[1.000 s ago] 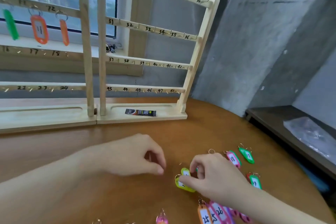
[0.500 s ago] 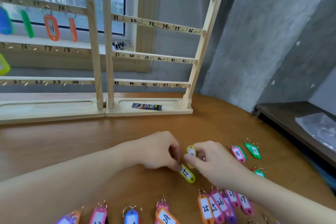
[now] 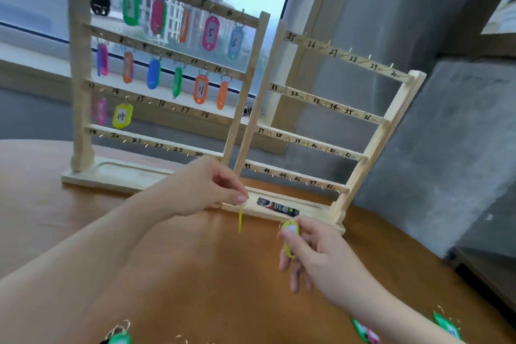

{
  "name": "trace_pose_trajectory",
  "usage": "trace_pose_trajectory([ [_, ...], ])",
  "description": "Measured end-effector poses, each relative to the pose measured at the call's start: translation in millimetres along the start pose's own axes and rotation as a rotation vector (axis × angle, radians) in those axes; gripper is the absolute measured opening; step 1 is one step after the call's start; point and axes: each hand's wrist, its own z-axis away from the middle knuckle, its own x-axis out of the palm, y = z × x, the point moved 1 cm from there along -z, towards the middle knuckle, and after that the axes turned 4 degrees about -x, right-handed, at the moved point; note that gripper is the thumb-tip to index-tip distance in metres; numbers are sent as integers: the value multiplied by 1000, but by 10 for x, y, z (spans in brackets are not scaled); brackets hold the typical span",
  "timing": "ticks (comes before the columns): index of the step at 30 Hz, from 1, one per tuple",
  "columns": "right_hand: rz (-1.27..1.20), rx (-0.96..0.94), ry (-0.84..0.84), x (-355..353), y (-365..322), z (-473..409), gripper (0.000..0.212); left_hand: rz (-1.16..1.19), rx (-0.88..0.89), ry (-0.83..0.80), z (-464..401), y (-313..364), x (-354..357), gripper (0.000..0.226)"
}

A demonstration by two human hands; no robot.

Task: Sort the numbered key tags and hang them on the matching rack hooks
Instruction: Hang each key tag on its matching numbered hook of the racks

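Lifted off the worktop (image 3: 139, 246) since the earlier frame: both yellow tags, now raised before the racks. Left hand (image 3: 203, 187), grip pinching the ring of an edge-on yellow tag (image 3: 240, 219) hanging below the fingertips, near the left rack (image 3: 156, 70) base. Right hand (image 3: 315, 254), grip closed round a second yellow tag (image 3: 290, 234), before the right rack (image 3: 329, 123). Loose green tags (image 3: 446, 325) at the worktop's near edge.
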Motion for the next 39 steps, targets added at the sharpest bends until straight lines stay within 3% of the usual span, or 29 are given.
trace_pose_trajectory([
  [6, -127, -42, -42, 276, -502, -458, 28, 141, -38, 142, 91, -104, -510, 8],
  [8, -205, -83, -52, 377, -690, -616, 29, 142, -57, 256, 98, -172, -737, 7],
  [13, -131, -246, -21, 533, -1083, -1012, 30, 263, -93, 581, 145, -432, -1179, 7],
  [18, -170, -256, -40, 752, -1303, -1383, 26, 355, -111, 828, 83, -609, -1280, 9],
  [32, -191, -253, -21, 959, -1432, -1911, 25, 119, -3, 1018, -152, -587, -1212, 14],
  [39, -167, -311, 13, 994, -1496, -1941, 25, 19, -54, 991, -168, -623, -1228, 11],
])
